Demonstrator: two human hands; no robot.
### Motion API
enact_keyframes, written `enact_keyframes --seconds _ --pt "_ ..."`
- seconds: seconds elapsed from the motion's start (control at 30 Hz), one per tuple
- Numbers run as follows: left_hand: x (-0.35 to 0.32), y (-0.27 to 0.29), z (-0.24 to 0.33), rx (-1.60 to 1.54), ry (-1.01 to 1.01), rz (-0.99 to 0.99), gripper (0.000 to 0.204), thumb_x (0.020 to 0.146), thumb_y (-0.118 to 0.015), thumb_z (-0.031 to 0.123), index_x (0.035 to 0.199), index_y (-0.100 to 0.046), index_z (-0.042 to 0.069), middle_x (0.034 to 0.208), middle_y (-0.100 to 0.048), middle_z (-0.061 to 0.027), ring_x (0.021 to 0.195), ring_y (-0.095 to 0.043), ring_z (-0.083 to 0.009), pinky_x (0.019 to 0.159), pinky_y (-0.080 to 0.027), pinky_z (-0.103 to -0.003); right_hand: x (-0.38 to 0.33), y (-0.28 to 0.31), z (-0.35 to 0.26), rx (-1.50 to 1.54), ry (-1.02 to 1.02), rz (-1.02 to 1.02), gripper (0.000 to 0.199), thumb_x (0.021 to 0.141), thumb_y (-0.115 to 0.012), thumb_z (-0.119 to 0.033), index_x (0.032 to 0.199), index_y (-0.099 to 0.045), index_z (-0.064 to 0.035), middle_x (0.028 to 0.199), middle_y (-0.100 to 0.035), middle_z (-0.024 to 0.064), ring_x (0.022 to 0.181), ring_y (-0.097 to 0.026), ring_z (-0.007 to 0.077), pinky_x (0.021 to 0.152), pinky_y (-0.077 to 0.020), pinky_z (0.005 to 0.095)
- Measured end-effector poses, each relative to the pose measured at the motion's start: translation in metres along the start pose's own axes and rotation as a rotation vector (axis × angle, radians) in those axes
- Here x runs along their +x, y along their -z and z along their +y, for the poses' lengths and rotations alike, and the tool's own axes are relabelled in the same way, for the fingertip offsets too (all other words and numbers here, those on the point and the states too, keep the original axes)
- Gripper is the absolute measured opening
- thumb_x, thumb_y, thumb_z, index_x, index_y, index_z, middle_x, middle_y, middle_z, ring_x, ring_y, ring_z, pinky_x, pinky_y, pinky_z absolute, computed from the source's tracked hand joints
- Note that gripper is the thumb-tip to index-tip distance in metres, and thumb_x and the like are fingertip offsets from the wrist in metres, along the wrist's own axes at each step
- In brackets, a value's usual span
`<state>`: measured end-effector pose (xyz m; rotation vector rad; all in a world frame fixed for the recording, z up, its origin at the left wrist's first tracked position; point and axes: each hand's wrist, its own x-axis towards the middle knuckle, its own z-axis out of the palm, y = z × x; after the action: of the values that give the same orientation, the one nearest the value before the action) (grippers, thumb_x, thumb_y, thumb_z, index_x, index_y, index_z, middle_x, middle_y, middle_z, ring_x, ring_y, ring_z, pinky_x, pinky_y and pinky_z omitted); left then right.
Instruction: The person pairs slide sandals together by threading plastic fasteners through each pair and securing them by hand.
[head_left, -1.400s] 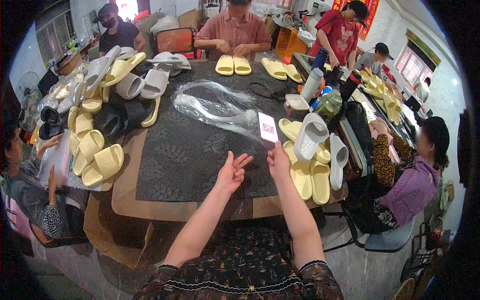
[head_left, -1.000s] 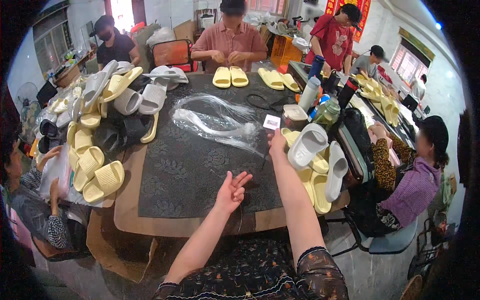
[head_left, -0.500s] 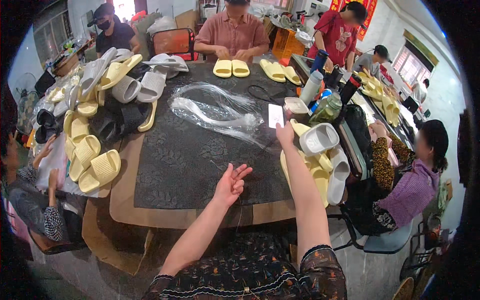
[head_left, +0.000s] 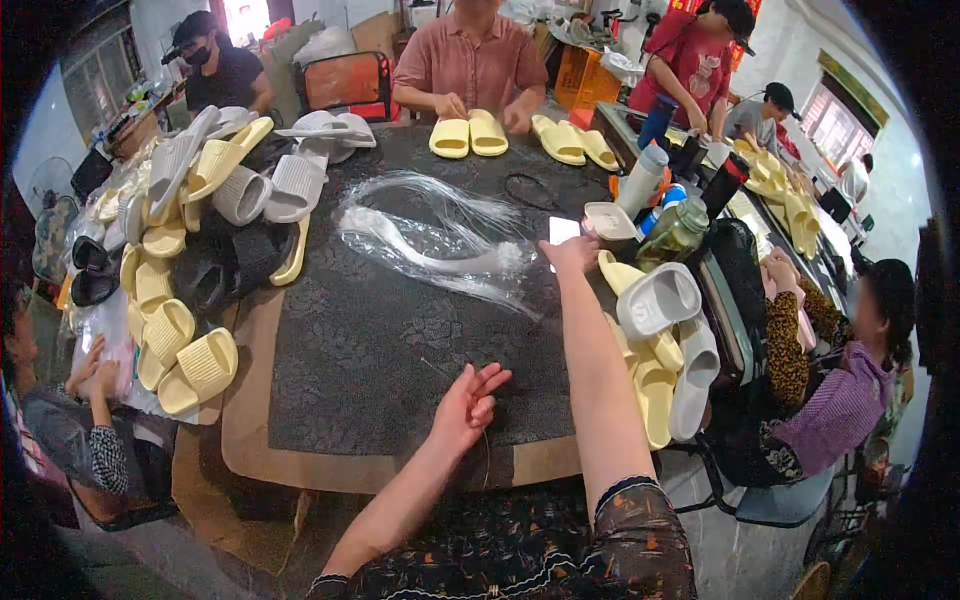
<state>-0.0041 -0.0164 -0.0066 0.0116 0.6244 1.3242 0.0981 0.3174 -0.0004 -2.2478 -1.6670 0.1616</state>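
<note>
My right hand (head_left: pixel 570 254) reaches over the right part of the dark mat, thumb and fingers around the lower end of a flat white rectangle (head_left: pixel 563 230). Its palm side is hidden. Nearer to me, my left hand (head_left: pixel 473 408) hovers over the mat's front part, two fingers partly stretched and the others curled. A fine thread (head_left: pixel 487 449) trails from it; the exact pinch is hard to see. Beyond both hands lies a bundle of clear strands with a white middle (head_left: pixel 420 251). Yellow slippers (head_left: pixel 655 390) and a grey slipper (head_left: pixel 658 300) lie beside my right forearm.
Slippers in yellow, grey and black (head_left: pixel 200 365) are heaped along the left edge. A round tub (head_left: pixel 610 222), a green jar (head_left: pixel 678 232) and bottles stand at the right. Across the table, a person (head_left: pixel 470 65) handles yellow slippers (head_left: pixel 468 136). Other people sit or stand around.
My right hand has moved slightly away from me and now covers more of the white rectangle. The left hand appears a little lower and further right. The view has shifted slightly.
</note>
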Motion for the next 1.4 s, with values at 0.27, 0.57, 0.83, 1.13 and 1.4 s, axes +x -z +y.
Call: enact_keyframes --seconds 0.27,0.57,0.83,1.13,1.4 --pt "0.003 -0.007 0.0 0.038 0.005 -0.014 0.041 0.099 -0.04 0.039 0.121 -0.052 0.005 0.125 -0.057 -0.0123 0.046 -0.034 -0.0043 0.039 -0.027 -0.018 0.019 -0.003 0.007 0.065 -0.092 0.014 0.105 0.057 -0.079 -0.057 0.13 -0.038 0.0057 0.129 -0.044 0.0211 0.12 -0.046 0.0355 0.1 -0.0388 0.0462" --pt "0.005 -0.001 -0.001 0.036 -0.001 -0.002 0.041 0.099 -0.041 0.038 0.121 -0.052 0.006 0.125 -0.057 -0.0109 0.047 -0.033 -0.005 0.039 -0.026 -0.018 0.021 -0.007 0.005 0.046 -0.081 0.029 0.1 0.055 -0.08 -0.059 0.125 -0.045 0.0035 0.125 -0.048 0.0184 0.118 -0.048 0.0309 0.097 -0.0425 0.0426" --pt "0.004 -0.003 -0.001 0.041 0.004 -0.007 0.042 0.098 -0.041 0.04 0.122 -0.052 0.007 0.127 -0.056 -0.0095 0.047 -0.032 -0.0053 0.04 -0.027 -0.018 0.017 -0.01 0.011 0.032 -0.028 0.077 0.098 0.059 -0.078 -0.058 0.124 -0.044 0.0073 0.126 -0.046 0.0181 0.117 -0.048 0.0314 0.097 -0.0427 0.0403" --pt "-0.005 -0.001 0.005 0.302 -0.165 0.017 0.027 0.096 -0.045 0.022 0.111 -0.059 0.005 0.082 -0.056 0.002 0.053 -0.036 -0.0041 0.044 -0.028 -0.019 -0.146 0.078 0.002 0.691 0.694 -0.46 0.052 0.081 -0.067 -0.044 0.105 -0.064 0.0025 0.097 -0.066 0.0191 0.093 -0.064 0.0284 0.083 -0.0486 0.0372" --pt "-0.046 -0.002 0.025 0.845 -0.173 -0.049 0.025 0.091 -0.055 0.023 0.105 -0.063 0.004 0.096 -0.063 -0.0016 0.08 -0.055 -0.0097 0.065 -0.043 -0.027 -0.274 0.111 0.039 0.892 0.901 -0.932 0.031 0.097 -0.05 -0.027 0.106 -0.067 -0.0023 0.1 -0.068 0.0079 0.092 -0.063 0.0168 0.083 -0.0484 0.0289"
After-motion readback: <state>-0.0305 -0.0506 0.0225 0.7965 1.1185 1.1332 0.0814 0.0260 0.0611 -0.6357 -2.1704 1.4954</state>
